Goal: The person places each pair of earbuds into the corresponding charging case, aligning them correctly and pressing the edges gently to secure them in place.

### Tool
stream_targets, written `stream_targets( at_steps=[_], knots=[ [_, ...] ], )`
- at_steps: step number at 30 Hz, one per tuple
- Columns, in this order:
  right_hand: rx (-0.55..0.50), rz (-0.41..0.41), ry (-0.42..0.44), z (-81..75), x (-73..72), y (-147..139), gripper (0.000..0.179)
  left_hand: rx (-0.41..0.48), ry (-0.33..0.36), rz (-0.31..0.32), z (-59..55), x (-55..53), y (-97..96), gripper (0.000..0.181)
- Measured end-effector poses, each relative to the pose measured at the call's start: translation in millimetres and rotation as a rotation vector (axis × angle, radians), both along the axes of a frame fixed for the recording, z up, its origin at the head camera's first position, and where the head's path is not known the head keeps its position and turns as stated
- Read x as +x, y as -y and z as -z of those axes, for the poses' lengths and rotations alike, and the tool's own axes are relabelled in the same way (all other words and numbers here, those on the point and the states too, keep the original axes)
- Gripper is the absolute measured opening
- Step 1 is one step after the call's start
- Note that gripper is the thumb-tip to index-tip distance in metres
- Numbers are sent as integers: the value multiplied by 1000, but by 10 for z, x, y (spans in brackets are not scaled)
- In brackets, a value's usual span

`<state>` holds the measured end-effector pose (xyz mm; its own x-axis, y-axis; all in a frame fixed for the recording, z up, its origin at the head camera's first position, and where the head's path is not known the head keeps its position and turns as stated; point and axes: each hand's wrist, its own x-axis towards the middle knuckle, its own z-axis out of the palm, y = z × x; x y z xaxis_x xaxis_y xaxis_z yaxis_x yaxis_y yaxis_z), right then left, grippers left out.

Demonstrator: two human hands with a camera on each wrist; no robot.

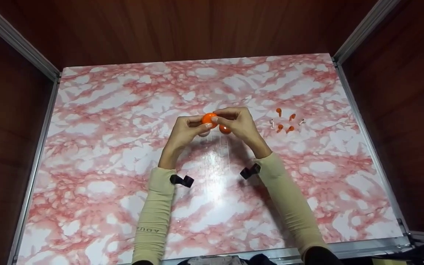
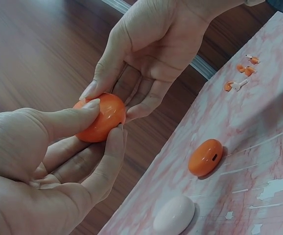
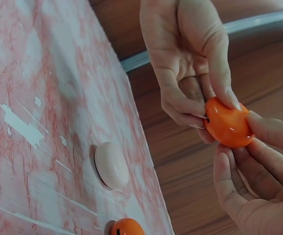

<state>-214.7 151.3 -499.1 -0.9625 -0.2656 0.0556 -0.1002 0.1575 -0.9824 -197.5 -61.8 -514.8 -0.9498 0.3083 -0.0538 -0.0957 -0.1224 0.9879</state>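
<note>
Between both hands, raised above the table, is a glossy orange earbud charging case (image 2: 105, 120), rounded and looking closed. My left hand (image 1: 183, 133) pinches one side of it, thumb on top and fingers beneath. From the other side my right hand (image 1: 242, 125) pinches it the same way. A small dark slot on its edge shows beside the left fingertips in the left wrist view. Below the hands, a second orange case (image 2: 205, 157) with a dark port lies on the table. Near it lies a white case (image 3: 111, 165), partly hidden by the left hand in the head view.
Several loose orange earbuds (image 1: 279, 111) and two white earbuds (image 1: 272, 123) lie to the right of the right hand. The pink-and-white marbled table (image 1: 101, 154) has brown wood-grain panels (image 1: 197, 29) at its back and sides, with metal rails at the corners.
</note>
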Motion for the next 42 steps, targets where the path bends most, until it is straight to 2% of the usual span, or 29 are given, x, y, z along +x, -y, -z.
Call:
stream_targets(
  at_steps=[13,17,23,36,42],
  knots=[
    [-30,-18,17,-23,-7,28,26,-15,18,-3,-37,15,31,32],
    [-34,-13,45,-11,-14,13,26,-19,22,-5,-26,7,20,33],
    [-64,7,86,-7,-20,-9,26,-41,22,-12,-4,-3,-9,33],
    [-96,82,73,16,-29,-8,23,-86,38,8,-5,-2,-31,34],
    [-96,124,79,30,-40,-23,22,-91,17,10,27,-23,-61,33]
  ],
)
